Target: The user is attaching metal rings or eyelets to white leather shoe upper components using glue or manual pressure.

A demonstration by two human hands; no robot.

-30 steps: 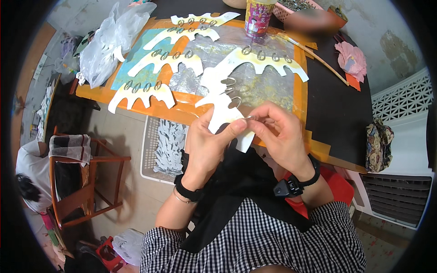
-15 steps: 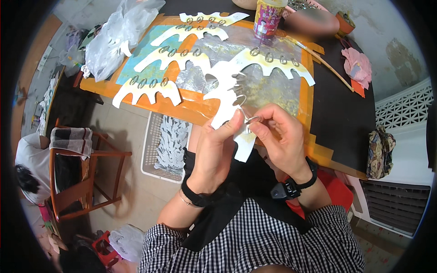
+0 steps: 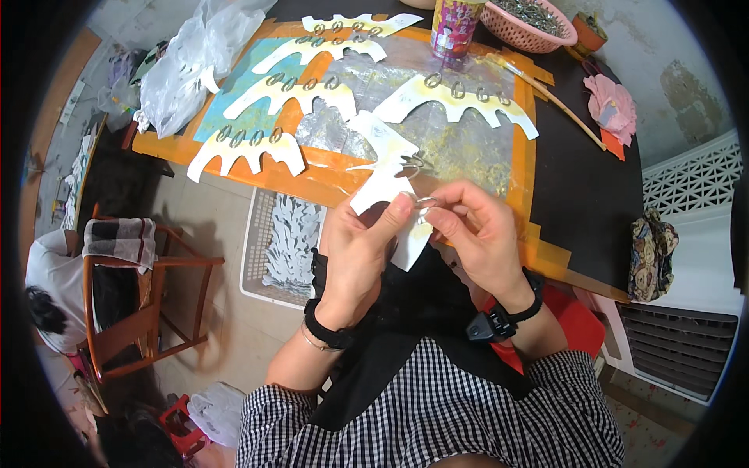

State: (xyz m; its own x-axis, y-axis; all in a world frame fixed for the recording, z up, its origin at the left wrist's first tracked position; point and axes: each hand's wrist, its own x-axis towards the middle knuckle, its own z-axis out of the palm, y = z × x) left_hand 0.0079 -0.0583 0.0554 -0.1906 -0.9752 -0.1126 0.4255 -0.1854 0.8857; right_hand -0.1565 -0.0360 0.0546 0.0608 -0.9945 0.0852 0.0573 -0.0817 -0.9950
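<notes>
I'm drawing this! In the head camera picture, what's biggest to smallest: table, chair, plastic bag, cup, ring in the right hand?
1. Table
2. Chair and plastic bag: too alike to rank
3. Cup, partly cut off
4. Ring in the right hand

On the surface (image 3: 589, 195), four notched pieces (image 3: 234, 148) lie in a row receding at left, beside a plastic bag (image 3: 183, 82); a fifth piece (image 3: 416, 92) lies right of them. Behind stand a cup (image 3: 454, 30) and, to its right, a basket (image 3: 538, 42). At the near edge, left hand (image 3: 360, 242) and right hand (image 3: 474, 226) flank another piece (image 3: 382, 186). A crate (image 3: 254, 242) rests on the floor (image 3: 218, 203), left.
</notes>
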